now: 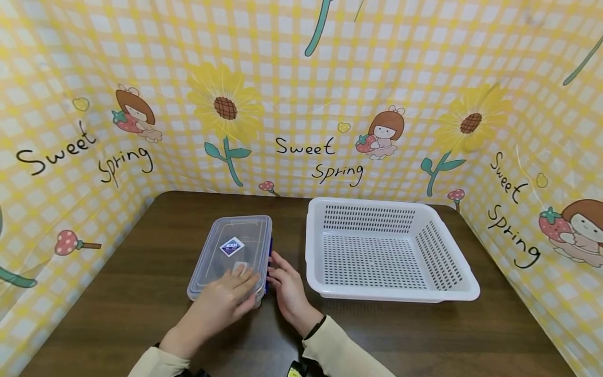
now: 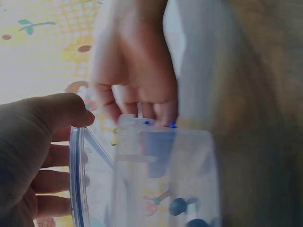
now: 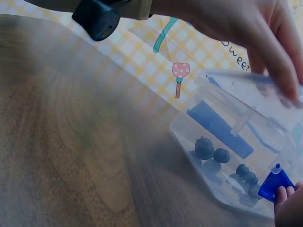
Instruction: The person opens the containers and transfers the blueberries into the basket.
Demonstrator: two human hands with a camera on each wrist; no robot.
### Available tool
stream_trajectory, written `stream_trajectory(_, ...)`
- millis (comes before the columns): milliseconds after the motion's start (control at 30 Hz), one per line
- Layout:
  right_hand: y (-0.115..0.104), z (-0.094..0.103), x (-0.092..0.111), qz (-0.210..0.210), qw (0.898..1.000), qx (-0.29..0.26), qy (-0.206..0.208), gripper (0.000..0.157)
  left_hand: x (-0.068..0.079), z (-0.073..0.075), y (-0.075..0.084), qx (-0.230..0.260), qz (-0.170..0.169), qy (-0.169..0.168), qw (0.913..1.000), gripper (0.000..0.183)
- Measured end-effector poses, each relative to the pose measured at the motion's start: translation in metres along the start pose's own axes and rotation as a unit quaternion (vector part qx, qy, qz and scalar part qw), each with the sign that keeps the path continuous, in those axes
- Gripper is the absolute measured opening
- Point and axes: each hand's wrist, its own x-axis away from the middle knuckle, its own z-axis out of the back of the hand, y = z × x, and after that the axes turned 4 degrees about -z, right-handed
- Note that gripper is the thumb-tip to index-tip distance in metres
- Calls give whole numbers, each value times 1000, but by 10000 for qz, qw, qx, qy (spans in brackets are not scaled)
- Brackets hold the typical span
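Observation:
A clear plastic food box with a translucent lid stands on the table, left of centre. Several dark round things show through its wall. My left hand rests on the near part of the lid with its fingers extended, its thumb at the near edge in the head view. At the box's right side is my right hand, fingertips against a blue latch that stands out from the wall in the right wrist view. A second blue latch shows on the opposite side.
A white perforated plastic basket sits to the right of the box. The dark wooden table is bordered by a yellow checked cloth at the back and both sides.

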Motion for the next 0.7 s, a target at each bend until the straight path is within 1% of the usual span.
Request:
stream_trajectory(67, 0, 0, 0, 18, 10000, -20, 0, 58, -3, 4, -1, 148, 57, 226, 9996, 56)
stream_trajectory(100, 0, 0, 0, 33, 10000, -21, -14, 58, -4, 7, -2, 217, 89, 344, 9991, 59)
stream_trajectory(267, 0, 1, -1, 37, 10000, -32, -34, 58, -8, 20, -13, 559, 403, 900, 9936, 57)
stream_trajectory(333, 1, 1, -2, 14, 10000, -35, -14, 58, -8, 26, -19, 751, 586, 1129, 9890, 55)
stream_trajectory(433, 2, 1, -2, 0, 10000, -14, 23, 58, -6, 36, -26, 1073, 999, 1340, 9801, 54)
stream_trajectory(500, 2, 1, -2, 2, 10000, -7, 43, 58, -6, 43, -30, 1112, 1269, 1477, 9745, 53)
stream_trajectory(533, 2, 1, -1, -4, 10000, -2, 46, 58, -6, 46, -32, 1146, 1406, 1570, 9708, 52)
stream_trajectory(567, 2, 0, -1, -7, 10000, 3, 43, 58, -5, 50, -35, 1137, 1564, 1657, 9670, 44)
stream_trajectory(600, 2, 0, -1, -4, 10000, 9, 41, 59, -5, 54, -37, 1180, 1776, 1740, 9614, 35)
stream_trajectory(633, 2, 0, 0, -2, 10000, 11, 38, 59, -4, 57, -40, 1227, 1989, 1858, 9544, 26)
stream_trajectory(667, 2, 0, 0, 0, 10000, 17, 28, 60, -3, 60, -43, 1314, 2222, 1966, 9459, 21)
stream_trajectory(700, 2, 0, 0, -10, 10000, 24, 23, 60, -1, 63, -45, 1422, 2516, 2091, 9342, 22)
